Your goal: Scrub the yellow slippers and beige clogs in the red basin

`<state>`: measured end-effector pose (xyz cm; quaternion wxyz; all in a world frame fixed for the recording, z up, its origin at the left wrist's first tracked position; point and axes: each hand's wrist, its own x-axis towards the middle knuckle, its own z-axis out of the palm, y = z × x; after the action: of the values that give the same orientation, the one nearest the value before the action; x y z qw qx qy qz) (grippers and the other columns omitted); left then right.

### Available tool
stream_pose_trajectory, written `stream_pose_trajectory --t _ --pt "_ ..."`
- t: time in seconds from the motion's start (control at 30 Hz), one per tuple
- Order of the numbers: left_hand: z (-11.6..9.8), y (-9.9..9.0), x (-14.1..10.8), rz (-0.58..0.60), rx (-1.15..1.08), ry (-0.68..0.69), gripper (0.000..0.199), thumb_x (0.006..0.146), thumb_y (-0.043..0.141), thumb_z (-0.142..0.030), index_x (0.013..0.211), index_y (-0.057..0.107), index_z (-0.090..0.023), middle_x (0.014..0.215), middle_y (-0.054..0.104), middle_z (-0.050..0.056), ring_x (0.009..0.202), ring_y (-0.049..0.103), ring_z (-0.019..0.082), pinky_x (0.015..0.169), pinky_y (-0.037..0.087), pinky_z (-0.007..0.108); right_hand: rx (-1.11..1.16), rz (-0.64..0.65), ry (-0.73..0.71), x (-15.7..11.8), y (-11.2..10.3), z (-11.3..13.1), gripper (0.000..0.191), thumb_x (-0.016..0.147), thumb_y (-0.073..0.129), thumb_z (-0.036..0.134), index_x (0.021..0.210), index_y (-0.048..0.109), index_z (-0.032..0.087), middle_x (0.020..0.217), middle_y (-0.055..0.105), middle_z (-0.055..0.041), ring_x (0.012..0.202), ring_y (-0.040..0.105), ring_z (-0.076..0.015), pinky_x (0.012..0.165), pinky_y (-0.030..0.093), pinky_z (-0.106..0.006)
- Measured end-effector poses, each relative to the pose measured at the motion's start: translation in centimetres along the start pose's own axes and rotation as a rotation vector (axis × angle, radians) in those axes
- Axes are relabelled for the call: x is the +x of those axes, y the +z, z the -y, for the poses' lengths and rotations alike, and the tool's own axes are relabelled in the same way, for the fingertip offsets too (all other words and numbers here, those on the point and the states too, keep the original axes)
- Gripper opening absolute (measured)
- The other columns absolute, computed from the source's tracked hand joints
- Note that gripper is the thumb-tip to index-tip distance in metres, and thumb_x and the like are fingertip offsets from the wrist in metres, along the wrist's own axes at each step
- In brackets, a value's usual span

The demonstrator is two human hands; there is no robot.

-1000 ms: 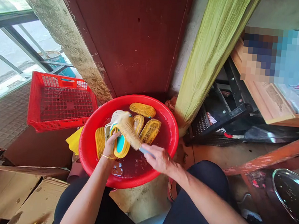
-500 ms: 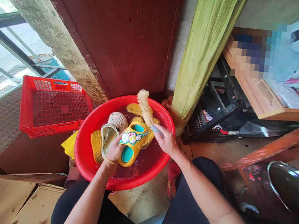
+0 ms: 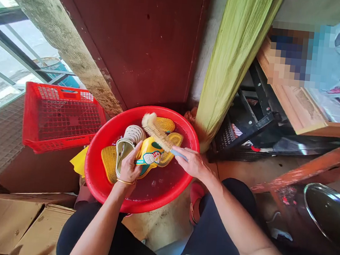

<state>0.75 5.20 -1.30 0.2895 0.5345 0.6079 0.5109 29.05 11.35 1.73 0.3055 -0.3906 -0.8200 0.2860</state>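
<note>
Tub [image 3: 92, 168]: red, our dial for bearings; we note dark water [image 3: 167, 183] inside.
Slipper [image 3: 147, 151]: yellow and teal, figure on its strap; we place it over the tub's centre, tilted.
Left hand [image 3: 130, 168]: just toward 8 o'clock, fingers gripping the slipper's side.
Right hand [image 3: 195, 163]: toward 3 o'clock, fingers closed on the brush handle.
Brush [image 3: 160, 135]: pale bristles, pointing toward 10 o'clock across the slipper's top end; whether they touch we cannot tell.
Clog [image 3: 135, 133]: off-white, 11 o'clock, beside the slipper.
Soles: three, yellow, treads up; we list them at 1 [image 3: 166, 124], 2 [image 3: 174, 142] and 9 o'clock [image 3: 109, 161].
Crate [image 3: 68, 117]: red, outside the tub, 10 o'clock.
Door [image 3: 148, 41]: maroon, 12 o'clock.
Curtain [image 3: 235, 69]: yellow-green, between 1 and 2 o'clock.
</note>
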Motion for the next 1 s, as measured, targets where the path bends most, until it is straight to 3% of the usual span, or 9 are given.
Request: stream_pose_trajectory --t 0.07,0.17,0.37,0.57,0.63,0.7,0.8,0.9,1.0 --pt "0.1 0.4 0.1 -0.092 -0.045 -0.01 0.065 0.068 0.075 -0.029 0.131 0.068 -0.019 0.137 0.067 0.011 0.138 0.052 0.036 0.118 0.039 0.042 -0.061 0.031 0.06 0.2 -0.5 -0.4 0.043 0.096 0.057 0.025 0.138 0.066 0.03 0.133 0.072 -0.0034 0.117 0.07 -0.0226 0.104 0.055 -0.035" --pt "0.5 0.9 0.5 -0.189 -0.074 -0.011 0.066 0.073 0.075 -0.031 0.137 0.063 -0.018 0.137 0.066 0.011 0.137 0.053 0.033 0.118 0.038 0.041 -0.087 -0.044 0.178 0.6 -1.4 -1.5 0.042 0.097 0.056 0.026 0.137 0.066 0.029 0.133 0.072 -0.0033 0.118 0.069 -0.0231 0.104 0.054 -0.035" --pt "1.4 2.0 3.9 -0.102 0.128 -0.071 0.094 0.072 0.079 -0.032 0.156 0.039 -0.017 0.137 0.063 0.016 0.127 0.06 0.036 0.114 0.042 0.051 -0.013 -0.137 0.24 1.5 -1.7 -2.3 0.041 0.099 0.055 0.032 0.139 0.063 0.027 0.135 0.07 -0.0043 0.12 0.068 -0.0243 0.104 0.054 -0.038" --pt "1.3 4.6 7.1 -0.132 0.449 0.065 0.084 0.074 0.07 -0.019 0.153 0.041 -0.01 0.162 0.035 0.024 0.153 0.027 0.041 0.125 0.021 0.056 0.037 -0.179 0.223 1.5 -2.7 -2.1 0.04 0.098 0.056 0.031 0.137 0.065 0.026 0.133 0.072 -0.004 0.119 0.069 -0.0231 0.102 0.054 -0.036" --pt "1.1 6.6 6.2 -0.068 0.486 0.181 0.075 0.079 0.067 -0.021 0.151 0.045 -0.014 0.162 0.035 0.021 0.154 0.026 0.039 0.126 0.019 0.055 0.041 -0.211 0.25 1.4 -3.1 -2.2 0.04 0.097 0.056 0.031 0.136 0.065 0.026 0.131 0.073 -0.0038 0.116 0.07 -0.0232 0.102 0.054 -0.037" --pt "1.1 9.2 4.6 0.121 0.488 0.239 0.069 0.086 0.065 -0.029 0.152 0.047 -0.018 0.155 0.048 0.019 0.147 0.04 0.037 0.123 0.028 0.051 0.052 -0.221 0.269 1.4 -3.3 -2.3 0.04 0.098 0.055 0.031 0.137 0.065 0.025 0.129 0.074 -0.0044 0.113 0.071 -0.0235 0.102 0.055 -0.037" --pt "1.7 13.3 2.8 0.346 0.613 0.126 0.082 0.083 0.071 -0.04 0.156 0.041 -0.016 0.155 0.047 0.023 0.143 0.045 0.04 0.118 0.035 0.053 0.083 -0.202 0.253 1.3 -3.2 -2.2 0.042 0.099 0.054 0.033 0.139 0.063 0.025 0.133 0.071 -0.005 0.118 0.069 -0.024 0.104 0.053 -0.037" --pt "2.7 15.9 2.4 0.33 0.822 -0.002 0.092 0.081 0.074 -0.042 0.158 0.034 -0.012 0.163 0.033 0.028 0.149 0.034 0.045 0.119 0.029 0.061 0.093 -0.17 0.221 1.2 -3.1 -2.1 0.042 0.099 0.054 0.035 0.14 0.062 0.026 0.137 0.069 -0.0054 0.122 0.067 -0.0244 0.105 0.053 -0.038" --pt "3.6 16.0 2.9 0.302 0.868 -0.08 0.082 0.087 0.067 -0.039 0.159 0.035 -0.014 0.165 0.031 0.026 0.147 0.037 0.044 0.117 0.03 0.063 0.081 -0.166 0.219 0.9 -3.2 -2.2 0.042 0.1 0.053 0.034 0.14 0.062 0.027 0.137 0.069 -0.0049 0.122 0.067 -0.0239 0.105 0.053 -0.037"
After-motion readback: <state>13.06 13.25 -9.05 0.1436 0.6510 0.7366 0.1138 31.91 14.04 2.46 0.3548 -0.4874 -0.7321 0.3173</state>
